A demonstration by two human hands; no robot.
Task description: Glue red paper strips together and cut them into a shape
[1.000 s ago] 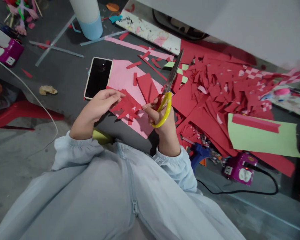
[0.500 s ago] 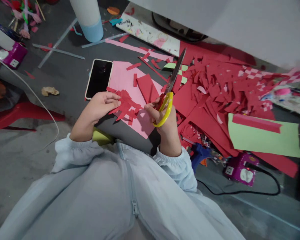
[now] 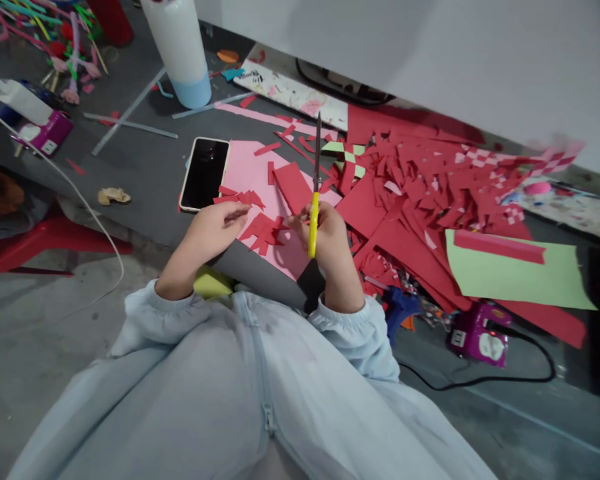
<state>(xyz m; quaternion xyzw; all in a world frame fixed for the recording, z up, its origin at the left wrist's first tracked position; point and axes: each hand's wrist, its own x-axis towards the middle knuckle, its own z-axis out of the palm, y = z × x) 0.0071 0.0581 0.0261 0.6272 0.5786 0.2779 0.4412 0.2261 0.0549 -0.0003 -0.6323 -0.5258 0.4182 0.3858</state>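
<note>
My right hand (image 3: 330, 233) is closed around yellow-handled scissors (image 3: 313, 220), whose blades point away from me and look closed. Its fingertips are at the edge of a red paper cutout (image 3: 264, 230) with several strips sticking out; I cannot tell whether they pinch it. My left hand (image 3: 217, 230) is to the left of the cutout, fingers stretched loosely, with nothing visible in them. More red paper pieces (image 3: 247, 198) lie just beyond its fingertips. Underneath is a pink paper sheet (image 3: 245, 157), with a flat red paper rectangle (image 3: 293, 189) on it.
A phone (image 3: 205, 173) lies left of the pink sheet. Red paper scraps (image 3: 420, 173) are heaped at the right, near a green paper sheet (image 3: 520, 280). A blue glue gun (image 3: 400, 310) and purple box (image 3: 480, 337) with a cable are nearer me. A bottle (image 3: 183, 60) stands behind.
My left hand has come off the red cutout, its fingers now straighter. The scissors have turned in my right hand, from slanting right to pointing nearly straight away. The view has shifted slightly.
</note>
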